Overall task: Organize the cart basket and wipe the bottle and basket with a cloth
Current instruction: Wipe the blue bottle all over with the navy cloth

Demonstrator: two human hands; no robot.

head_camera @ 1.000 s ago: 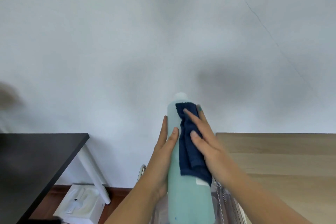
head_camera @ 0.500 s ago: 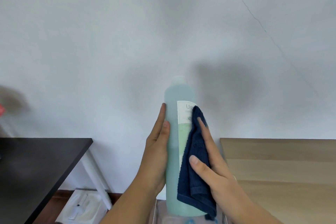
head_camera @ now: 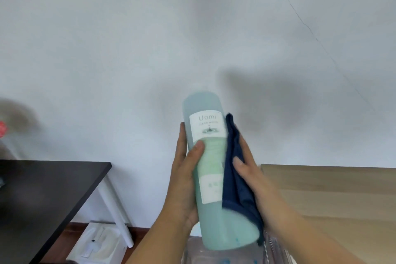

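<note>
A tall pale teal bottle [head_camera: 216, 210] with a white label is held up in front of the wall, tilted slightly left at the top. My left hand [head_camera: 184, 180] grips its left side, thumb across the label. My right hand [head_camera: 252, 176] presses a dark blue cloth [head_camera: 235, 176] flat against the bottle's right side. Just below the bottle, a sliver of the cart basket [head_camera: 272, 248] with clear packaging inside shows at the bottom edge.
A black table [head_camera: 42, 191] with a white leg [head_camera: 115, 214] stands at the left. A white box [head_camera: 96, 244] lies on the floor beneath it. A light wooden tabletop [head_camera: 332, 195] is at the right. A white wall fills the background.
The bottle has turned so its label faces me and has risen in view. The cloth slid from the bottle's front round to its right side.
</note>
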